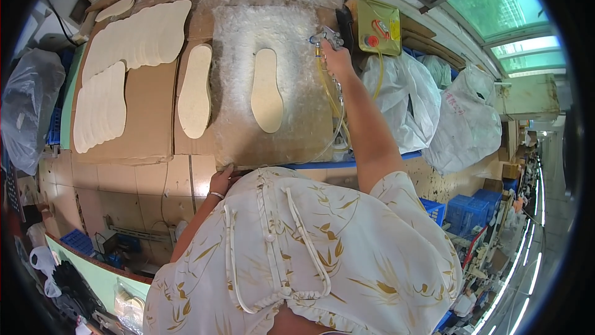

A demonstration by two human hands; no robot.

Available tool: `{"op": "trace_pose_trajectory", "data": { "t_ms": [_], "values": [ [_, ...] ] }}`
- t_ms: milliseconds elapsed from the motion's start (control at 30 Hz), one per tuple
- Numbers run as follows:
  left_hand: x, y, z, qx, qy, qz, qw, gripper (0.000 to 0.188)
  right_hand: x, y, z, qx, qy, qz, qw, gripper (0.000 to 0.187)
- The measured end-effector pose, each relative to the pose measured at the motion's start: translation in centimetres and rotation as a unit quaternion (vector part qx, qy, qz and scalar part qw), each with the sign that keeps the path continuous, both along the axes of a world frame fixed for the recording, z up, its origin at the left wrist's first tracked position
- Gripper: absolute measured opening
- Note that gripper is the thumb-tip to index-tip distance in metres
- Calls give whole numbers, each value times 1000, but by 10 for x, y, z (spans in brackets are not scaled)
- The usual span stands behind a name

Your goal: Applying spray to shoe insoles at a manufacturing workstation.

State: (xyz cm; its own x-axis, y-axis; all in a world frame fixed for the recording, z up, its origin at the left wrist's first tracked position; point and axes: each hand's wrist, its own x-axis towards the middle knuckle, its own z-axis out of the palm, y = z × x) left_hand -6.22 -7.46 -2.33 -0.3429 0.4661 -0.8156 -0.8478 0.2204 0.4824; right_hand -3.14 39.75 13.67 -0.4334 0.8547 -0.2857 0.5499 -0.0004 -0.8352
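In my right hand point(336, 61) is a metal spray gun point(328, 39), its handle wrapped by my fingers, held beyond the right edge of the glue-crusted board. A yellowish hose point(328, 93) hangs from it. One cream shoe insole point(266, 90) lies on the whitened cardboard point(235, 124) in front of me, left of the gun. Further left, a second insole point(196, 90) rests on brown cardboard. My left hand point(222, 181) touches the near edge of the cardboard, its visible fingers apart and partly hidden against my clothing.
Overlapping rows of cream insoles point(139, 37) cover the cardboard at the left. A yellow-green metal can point(377, 22) with a red cap stands at the right, a hose running down from it. White plastic bags point(403, 99) bulge beside it. Blue crates point(468, 211) sit lower right.
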Motion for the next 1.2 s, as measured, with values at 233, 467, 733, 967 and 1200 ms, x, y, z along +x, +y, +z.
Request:
{"op": "trace_pose_trajectory", "data": {
  "t_ms": [233,467,733,967,1200],
  "values": [
    [1,1,6,1,10,0,1000,46,0,2,-1,6,-4,-6,1000,52],
    [0,3,8,1,15,-2,1000,43,0,2,-2,24,10,-1,1000,52],
    [-2,2,8,0,1,8,1000,42,0,3,-2,16,9,-2,1000,53],
    [-2,2,8,-15,-1,0,1000,42,1,3,-1,7,0,3,1000,46],
    [-1,0,6,2,2,5,1000,43,0,0,2,20,9,4,1000,52]
  ]
}}
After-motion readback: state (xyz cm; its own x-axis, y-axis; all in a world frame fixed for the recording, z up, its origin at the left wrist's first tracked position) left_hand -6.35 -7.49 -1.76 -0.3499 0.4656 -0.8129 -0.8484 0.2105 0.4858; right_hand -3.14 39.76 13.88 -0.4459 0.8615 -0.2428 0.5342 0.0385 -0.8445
